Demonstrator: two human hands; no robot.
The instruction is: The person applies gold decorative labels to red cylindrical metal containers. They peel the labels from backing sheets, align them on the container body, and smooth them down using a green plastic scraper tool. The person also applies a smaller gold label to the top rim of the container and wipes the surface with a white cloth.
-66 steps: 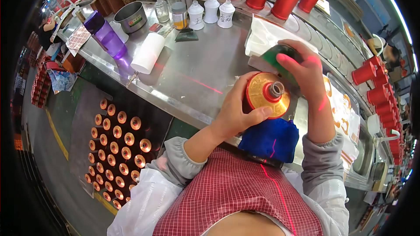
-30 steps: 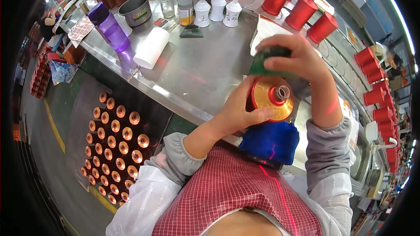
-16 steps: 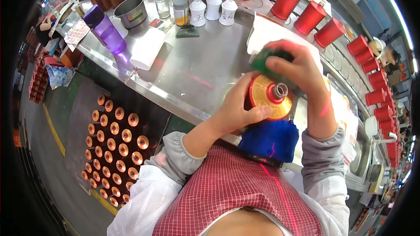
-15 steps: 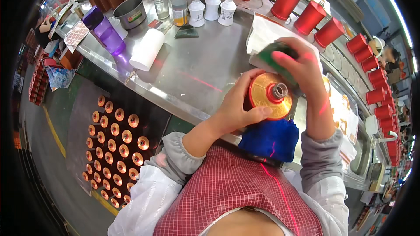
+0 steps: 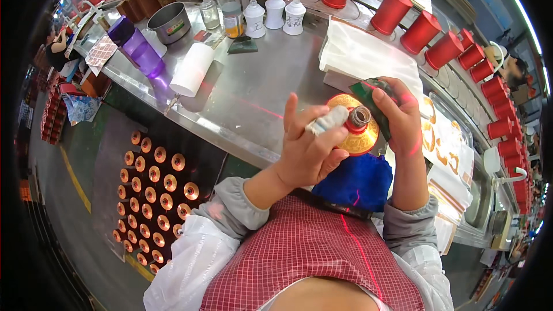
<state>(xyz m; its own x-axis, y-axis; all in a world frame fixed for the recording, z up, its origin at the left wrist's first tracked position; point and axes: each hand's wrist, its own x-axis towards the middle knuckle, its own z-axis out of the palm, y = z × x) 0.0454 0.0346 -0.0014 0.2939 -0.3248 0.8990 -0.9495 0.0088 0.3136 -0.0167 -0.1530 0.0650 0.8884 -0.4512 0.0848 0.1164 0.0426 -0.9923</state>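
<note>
A red bottle with a gold patterned shoulder (image 5: 364, 136) and an open glass neck stands in front of me, its neck toward me. My left hand (image 5: 311, 147) is on its near left side, with a small pale wad of cloth (image 5: 333, 120) caught between the fingers against the gold shoulder. In my right hand (image 5: 401, 115) is a thin dark green sheet (image 5: 379, 122), gripped by thumb and fingers, its edge beside the bottle's right side. Just below the bottle lies a blue cloth (image 5: 357, 183), bunched at the bench edge.
A white cloth (image 5: 368, 57) covers a block behind the bottle. On the metal bench (image 5: 259, 80) are a white roll (image 5: 192, 70), a purple bottle (image 5: 138, 52), a metal pot (image 5: 169, 23) and white bottles (image 5: 275, 11). Red bottles (image 5: 420, 33) line the right; gold-topped ones (image 5: 154, 174) stand lower left.
My left hand has let go of the bottle's side and now has the pale cloth at its shoulder. My right hand has moved down with the green sheet, beside the bottle.
</note>
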